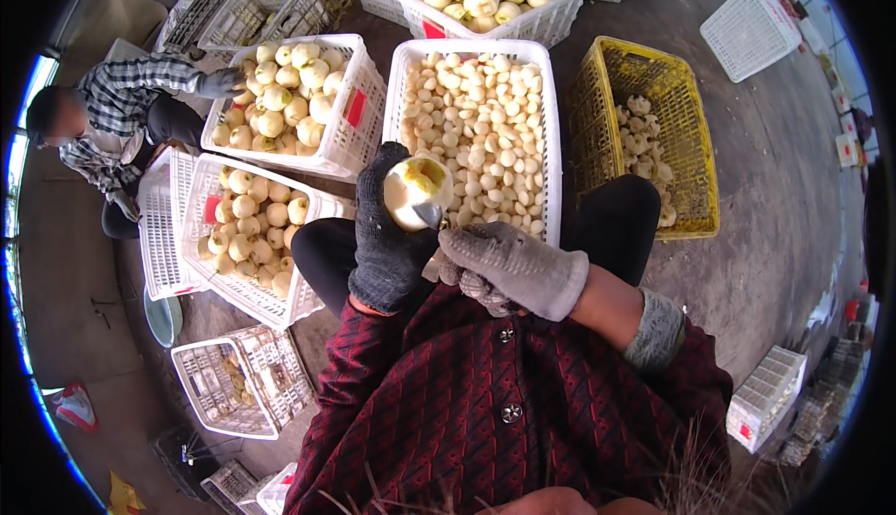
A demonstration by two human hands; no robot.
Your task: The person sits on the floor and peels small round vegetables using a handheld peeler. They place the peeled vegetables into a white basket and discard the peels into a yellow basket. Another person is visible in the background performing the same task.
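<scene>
My left hand (385, 235), in a dark knitted work glove, grips a peeled, pale round fruit (413, 196) with a yellow-green patch on top. In a grey textured glove, my right hand (514, 266) is closed around a small metal scoop (428, 215). The scoop's bright bowl lies against the fruit's lower right side; my fingers hide its handle. Both hands are over the near end of a white plastic crate (553, 137), which holds a layer of small, rounded cream-coloured pieces (483, 130).
Whole peeled fruits fill white crates at left (332, 158), lower left (269, 315) and far side (560, 21). At right, a yellow crate (700, 165) contains pitted pale remains (640, 144). Another person (133, 109) sits at left, one gloved hand at a fruit crate.
</scene>
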